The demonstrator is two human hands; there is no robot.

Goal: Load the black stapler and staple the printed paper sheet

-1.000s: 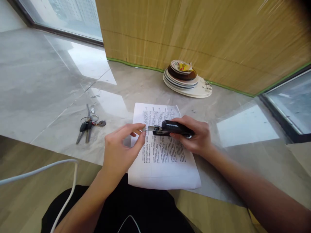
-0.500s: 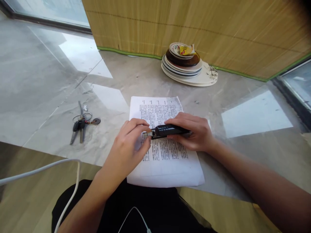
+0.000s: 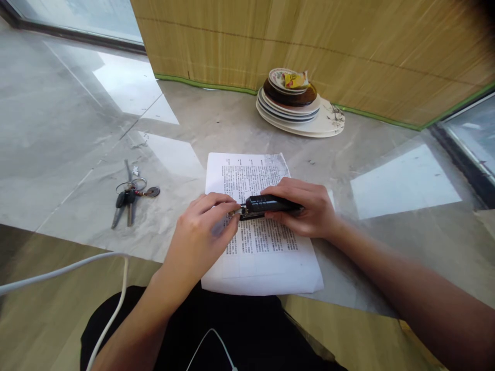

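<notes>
A black stapler is gripped from the right by my right hand, held just above a printed sheet of paper lying on the grey floor. My left hand pinches the stapler's metal front end with thumb and forefinger. Whether it holds staples there is too small to tell. Both hands hover over the middle of the sheet.
A bunch of keys lies on the floor to the left. A stack of plates with a yellow wrapper on top stands by the bamboo-coloured wall. A white cable crosses the lower left, over a wooden strip.
My left hand has closed in from the left onto the stapler's metal front. The camera has tilted, so the plates sit higher in view.
</notes>
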